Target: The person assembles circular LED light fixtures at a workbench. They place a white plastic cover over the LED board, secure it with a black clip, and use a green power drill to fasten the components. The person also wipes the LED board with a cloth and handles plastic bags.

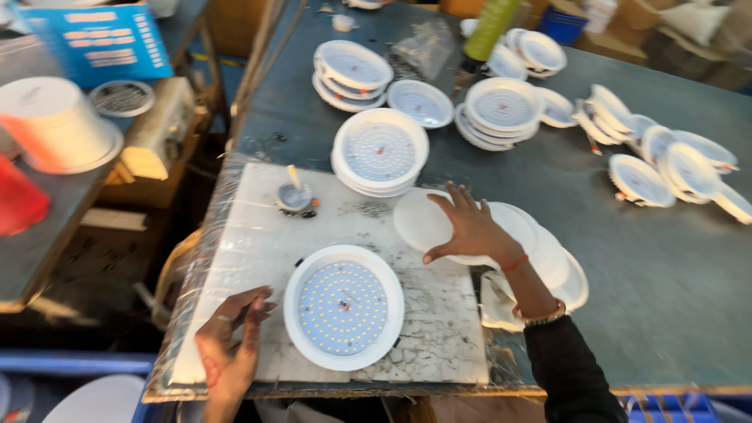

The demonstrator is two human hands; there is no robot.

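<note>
My right hand [470, 227] lies open, fingers spread on the top white diffuser disc [423, 222]; my left hand [231, 337], empty, rests just left of the round LED panel [343, 307].

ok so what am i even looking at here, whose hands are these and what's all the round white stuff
One picture, from a camera worn on a person's head, looking down at their own bare hands. The left hand rests on a white board, beside a round white lamp panel dotted with tiny lights. The right hand lies spread on a stack of plain white discs. Neither hand grips anything. More lamp panels sit in stacks across the dark table, and a small pot with a stick stands on the board.
</note>
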